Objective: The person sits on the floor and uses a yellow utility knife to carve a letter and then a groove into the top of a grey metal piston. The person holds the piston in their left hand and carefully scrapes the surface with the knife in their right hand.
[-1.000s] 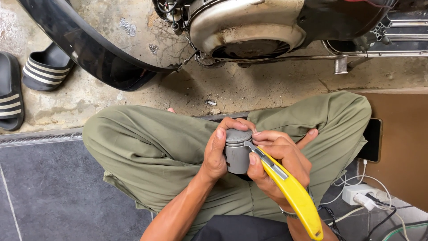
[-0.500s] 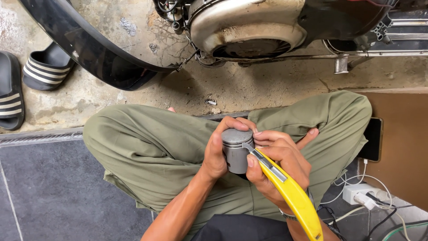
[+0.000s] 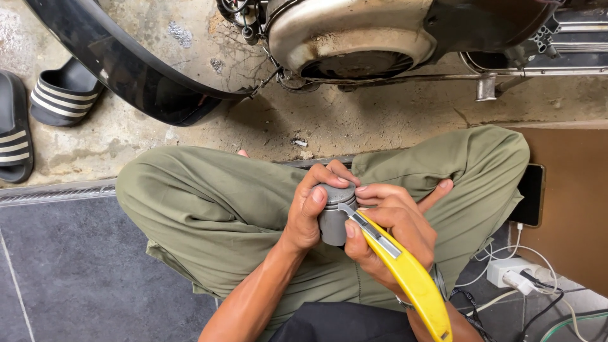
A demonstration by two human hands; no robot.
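Note:
I sit cross-legged in olive trousers. My left hand (image 3: 309, 212) is wrapped around a grey metal cylinder (image 3: 332, 221), a piston-like part, held upright over my lap. In my right hand (image 3: 391, 233) I grip a yellow utility knife (image 3: 411, 278). Its blade tip rests against the upper rim of the cylinder, close to my left thumb. My fingers hide most of the cylinder's top.
A motorbike's engine case (image 3: 351, 35) and black mudguard (image 3: 120, 76) stand on the concrete ahead. Striped black sandals (image 3: 60, 95) lie at the left. A phone (image 3: 531, 193), a white charger (image 3: 510, 269) and cables lie at my right, beside brown cardboard (image 3: 570, 209).
The knife blade has shifted slightly along the cylinder's upper rim; both hands keep their hold and stay over my lap.

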